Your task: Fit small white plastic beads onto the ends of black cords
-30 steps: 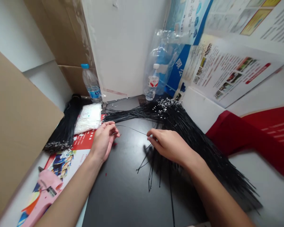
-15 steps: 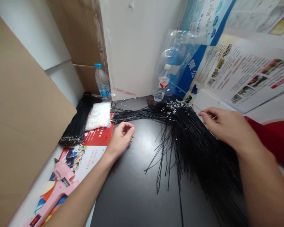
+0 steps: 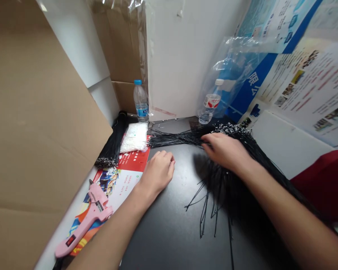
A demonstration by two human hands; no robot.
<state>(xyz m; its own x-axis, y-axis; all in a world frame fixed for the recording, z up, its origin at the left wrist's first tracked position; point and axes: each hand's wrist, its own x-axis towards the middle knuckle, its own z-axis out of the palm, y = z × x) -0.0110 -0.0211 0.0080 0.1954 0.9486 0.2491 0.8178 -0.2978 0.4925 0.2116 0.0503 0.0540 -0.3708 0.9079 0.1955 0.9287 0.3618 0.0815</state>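
Observation:
My left hand (image 3: 159, 170) hovers low over the dark tabletop (image 3: 169, 225), its fingers curled in; whatever they might hold is hidden. Just in front of it lies a flat bundle of thin black cords (image 3: 174, 139), stretched from left to right. My right hand (image 3: 224, 150) reaches over the right end of that bundle, thumb slightly apart from the bent fingers, and I see nothing between them. Beneath and behind the right hand spreads a large pile of black cords (image 3: 259, 153) with small whitish tips (image 3: 231, 129). Loose cord ends (image 3: 204, 213) fan out toward me.
A pink glue gun (image 3: 92, 213) lies on a printed sheet (image 3: 129, 180) at the left. Behind it are a white packet (image 3: 135, 137) and another black cord bundle (image 3: 111, 144). Two bottles, one blue-capped (image 3: 141, 103) and one white-capped (image 3: 211, 103), stand at the back. Cardboard (image 3: 45, 131) blocks the left.
My right hand has moved left, from beside the cord pile to over the end of the flat bundle. My left hand has turned more knuckles-up. The view has shifted left.

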